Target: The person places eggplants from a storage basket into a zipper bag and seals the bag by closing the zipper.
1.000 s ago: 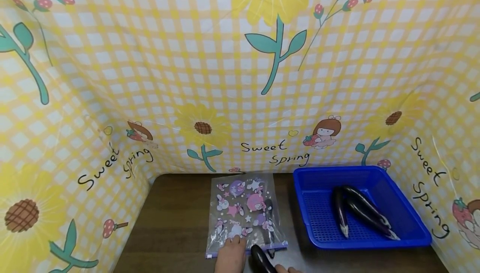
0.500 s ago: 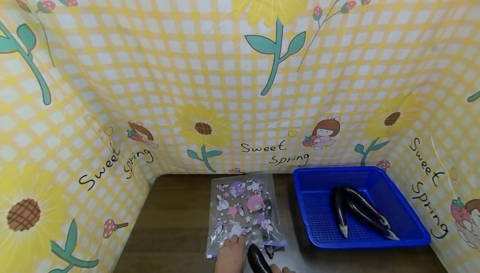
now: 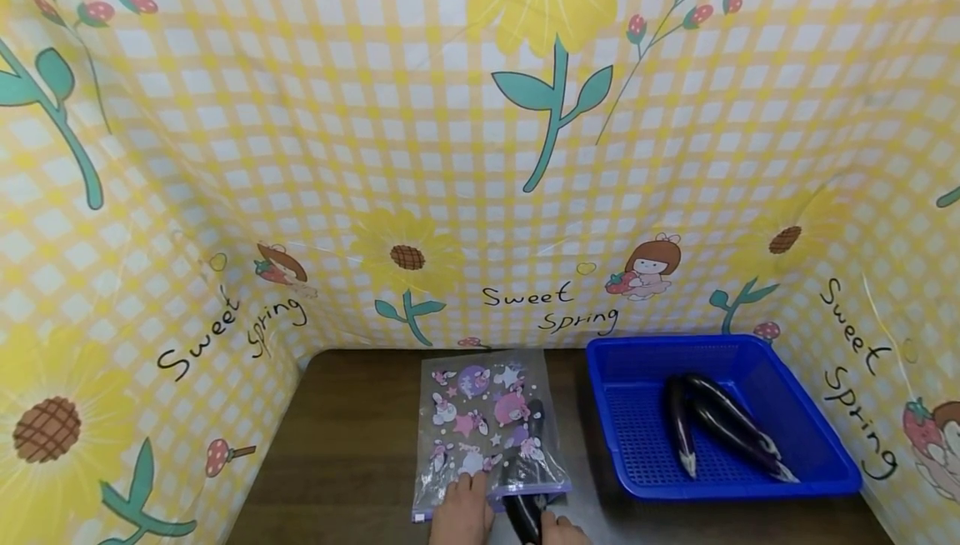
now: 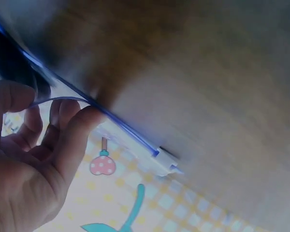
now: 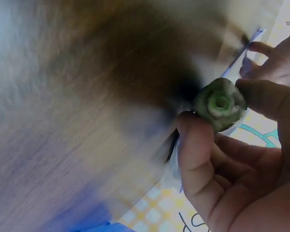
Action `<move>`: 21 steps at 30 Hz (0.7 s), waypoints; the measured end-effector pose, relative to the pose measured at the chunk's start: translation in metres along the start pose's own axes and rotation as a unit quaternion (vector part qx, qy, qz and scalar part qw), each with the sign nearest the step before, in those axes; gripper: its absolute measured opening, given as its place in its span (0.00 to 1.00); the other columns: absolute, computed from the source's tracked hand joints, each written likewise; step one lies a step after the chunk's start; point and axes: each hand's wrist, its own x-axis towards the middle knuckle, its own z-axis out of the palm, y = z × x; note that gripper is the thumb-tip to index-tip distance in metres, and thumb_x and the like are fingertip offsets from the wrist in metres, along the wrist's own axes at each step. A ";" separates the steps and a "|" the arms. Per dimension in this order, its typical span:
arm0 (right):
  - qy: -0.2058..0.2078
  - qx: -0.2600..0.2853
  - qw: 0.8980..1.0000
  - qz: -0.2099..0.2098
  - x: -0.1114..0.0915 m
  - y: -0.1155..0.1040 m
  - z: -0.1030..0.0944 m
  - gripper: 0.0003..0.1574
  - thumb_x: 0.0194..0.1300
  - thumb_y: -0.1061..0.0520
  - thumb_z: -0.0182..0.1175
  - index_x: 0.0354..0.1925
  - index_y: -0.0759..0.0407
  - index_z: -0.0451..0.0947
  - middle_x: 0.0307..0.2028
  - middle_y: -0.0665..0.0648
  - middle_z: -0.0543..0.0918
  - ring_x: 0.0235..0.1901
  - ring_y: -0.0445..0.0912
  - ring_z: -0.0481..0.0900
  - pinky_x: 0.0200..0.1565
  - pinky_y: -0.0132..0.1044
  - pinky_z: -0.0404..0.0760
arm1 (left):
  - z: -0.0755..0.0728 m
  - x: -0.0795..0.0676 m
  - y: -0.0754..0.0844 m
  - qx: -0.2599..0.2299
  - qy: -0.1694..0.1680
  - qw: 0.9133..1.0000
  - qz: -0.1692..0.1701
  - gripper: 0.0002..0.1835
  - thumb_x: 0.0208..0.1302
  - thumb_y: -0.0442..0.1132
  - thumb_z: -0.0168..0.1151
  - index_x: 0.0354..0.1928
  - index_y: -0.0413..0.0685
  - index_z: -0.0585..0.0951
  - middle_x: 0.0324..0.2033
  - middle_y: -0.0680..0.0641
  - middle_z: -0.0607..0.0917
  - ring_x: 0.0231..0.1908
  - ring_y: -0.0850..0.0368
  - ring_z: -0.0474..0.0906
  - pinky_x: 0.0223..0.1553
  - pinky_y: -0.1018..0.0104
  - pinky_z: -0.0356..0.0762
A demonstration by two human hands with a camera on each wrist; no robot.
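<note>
A clear zip bag [image 3: 457,399] printed with pink and purple cartoon figures lies flat, its mouth toward me. My left hand [image 3: 460,513] holds the lip of that mouth; in the left wrist view the purple-edged lip [image 4: 63,98] bows out between thumb and fingers. My right hand [image 3: 564,530] grips a dark purple eggplant [image 3: 522,518] near its stem end, and its front part is inside the bag. The green cut stem [image 5: 221,104] shows between thumb and fingers in the right wrist view. Another eggplant [image 3: 535,418] lies along the bag's right side, seen through the film.
A blue plastic basket [image 3: 611,445] stands to the right of the bag, with two eggplants [image 3: 723,420] in it. The brown wooden table [image 3: 337,428] is enclosed by yellow checked cloth [image 3: 322,153] at the back and both sides. A white slider [image 3: 420,517] sits at the bag's left corner.
The eggplant in my right hand has moved forward from in front of the bag's mouth to partly inside it. My left hand stays at the mouth, and the lip there now arches over the eggplant.
</note>
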 end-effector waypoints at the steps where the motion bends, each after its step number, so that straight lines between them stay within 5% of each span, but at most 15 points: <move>1: 0.008 -0.005 1.000 0.002 0.001 -0.002 -0.001 0.27 0.48 0.49 0.66 0.39 0.67 0.73 0.22 0.60 0.72 0.19 0.55 0.73 0.24 0.48 0.71 | 0.001 -0.001 0.001 0.002 0.003 1.000 -0.003 0.15 0.38 0.35 0.63 0.32 0.44 0.72 0.23 0.46 0.69 0.21 0.48 0.69 0.13 0.55 0.67; 6: 0.040 -0.008 0.999 0.017 0.005 -0.008 -0.001 0.28 0.49 0.48 0.67 0.41 0.66 0.72 0.20 0.59 0.72 0.17 0.56 0.73 0.21 0.50 0.70 | 0.002 -0.003 0.005 0.011 0.025 1.000 0.000 0.16 0.37 0.34 0.63 0.32 0.44 0.72 0.23 0.46 0.69 0.21 0.48 0.68 0.12 0.56 0.67; 21: 0.052 -0.014 0.997 0.055 0.014 -0.010 0.006 0.30 0.51 0.42 0.67 0.42 0.59 0.67 0.22 0.60 0.74 0.18 0.57 0.75 0.21 0.51 0.71 | -0.002 0.000 0.004 0.023 0.031 0.999 0.012 0.16 0.37 0.35 0.65 0.32 0.44 0.72 0.23 0.46 0.69 0.21 0.47 0.69 0.14 0.55 0.68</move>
